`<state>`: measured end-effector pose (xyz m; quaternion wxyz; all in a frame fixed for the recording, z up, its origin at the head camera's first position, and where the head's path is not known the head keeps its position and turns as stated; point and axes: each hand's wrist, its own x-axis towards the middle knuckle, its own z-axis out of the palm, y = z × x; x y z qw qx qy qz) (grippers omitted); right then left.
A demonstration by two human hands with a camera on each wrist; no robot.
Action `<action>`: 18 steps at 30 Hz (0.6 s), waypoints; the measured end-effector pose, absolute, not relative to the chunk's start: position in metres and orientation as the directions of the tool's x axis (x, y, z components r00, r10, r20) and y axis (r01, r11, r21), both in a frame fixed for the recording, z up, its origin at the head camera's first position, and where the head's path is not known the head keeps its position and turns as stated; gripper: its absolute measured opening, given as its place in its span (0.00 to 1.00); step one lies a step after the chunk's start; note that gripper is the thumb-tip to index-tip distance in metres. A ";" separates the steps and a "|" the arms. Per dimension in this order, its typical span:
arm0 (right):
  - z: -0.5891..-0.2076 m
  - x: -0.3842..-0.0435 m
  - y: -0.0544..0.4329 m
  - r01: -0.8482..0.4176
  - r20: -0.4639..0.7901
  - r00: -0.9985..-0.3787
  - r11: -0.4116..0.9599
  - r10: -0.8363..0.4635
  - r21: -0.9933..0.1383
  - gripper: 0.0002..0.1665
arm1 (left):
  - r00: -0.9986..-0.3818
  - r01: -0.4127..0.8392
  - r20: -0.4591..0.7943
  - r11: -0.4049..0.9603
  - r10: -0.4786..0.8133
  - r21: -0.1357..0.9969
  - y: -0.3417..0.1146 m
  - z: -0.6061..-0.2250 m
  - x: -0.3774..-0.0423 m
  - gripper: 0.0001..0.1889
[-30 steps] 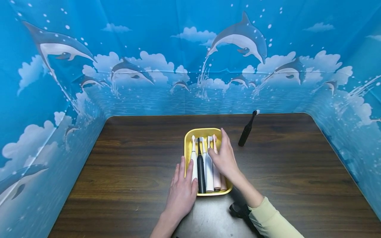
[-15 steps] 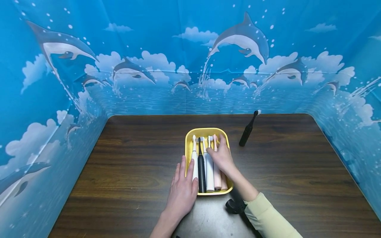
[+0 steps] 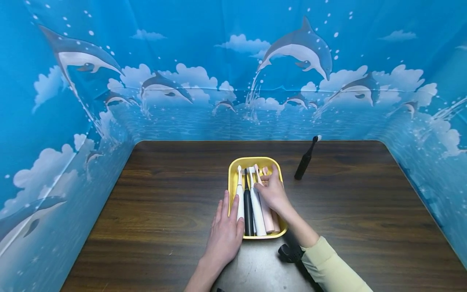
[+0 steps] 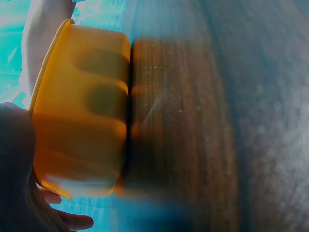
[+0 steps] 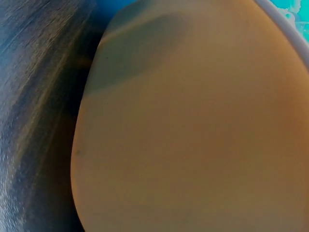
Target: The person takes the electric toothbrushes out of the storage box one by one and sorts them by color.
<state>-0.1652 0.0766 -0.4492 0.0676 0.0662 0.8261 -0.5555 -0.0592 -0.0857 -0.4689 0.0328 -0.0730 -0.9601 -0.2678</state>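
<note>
A yellow tray holds several electric toothbrushes, laid lengthwise with their heads away from me. My left hand rests along the tray's left side, its fingers straight over the rim. Inside the tray on the right, my right hand pinches a pink toothbrush near its neck, partly hiding it. A second pink toothbrush shows beside the fingers. Left of them lie a white toothbrush, a black toothbrush and another white toothbrush. The tray's wall fills much of the left wrist view.
A black toothbrush lies outside the tray, toward the back right of the brown wood-grain table. A black strapped device is at the right wrist. A blue dolphin-printed curtain encloses the back and sides.
My right fingers have drawn inward from the right rim to the pink toothbrush. Its head has shifted left, uncovering the second pink head, and the white one beside it leans. My left hand stays put.
</note>
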 end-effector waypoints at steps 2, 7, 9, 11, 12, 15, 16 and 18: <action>-0.448 -0.165 0.076 0.178 -0.190 -0.982 0.400 0.009 -0.899 0.55 | -0.987 0.157 0.102 0.846 0.122 0.510 -0.086 -0.469 -0.059 0.33; -0.444 -0.163 0.076 0.130 -0.183 -0.981 0.491 -0.062 -0.862 0.48 | -0.986 0.166 0.104 0.847 0.131 0.505 -0.086 -0.469 -0.059 0.33; -0.443 -0.162 0.077 0.111 -0.182 -0.980 0.525 -0.086 -0.844 0.43 | -0.986 0.167 0.107 0.848 0.131 0.504 -0.086 -0.470 -0.059 0.33; -0.442 -0.160 0.077 0.087 -0.175 -0.979 0.557 -0.107 -0.826 0.38 | -0.985 0.169 0.112 0.849 0.130 0.500 -0.086 -0.470 -0.059 0.33; -0.441 -0.159 0.078 0.072 -0.170 -0.978 0.576 -0.118 -0.814 0.36 | -0.985 0.170 0.115 0.850 0.130 0.499 -0.086 -0.470 -0.059 0.33; -0.437 -0.155 0.079 0.023 -0.148 -0.978 0.634 -0.145 -0.773 0.32 | -0.984 0.174 0.125 0.850 0.129 0.497 -0.086 -0.470 -0.059 0.33; -0.435 -0.153 0.080 0.007 -0.139 -0.979 0.653 -0.150 -0.757 0.31 | -0.984 0.175 0.125 0.850 0.129 0.496 -0.086 -0.469 -0.059 0.33; -0.430 -0.148 0.081 -0.005 -0.135 -0.979 0.680 -0.153 -0.733 0.30 | -0.984 0.174 0.124 0.851 0.129 0.496 -0.086 -0.469 -0.059 0.33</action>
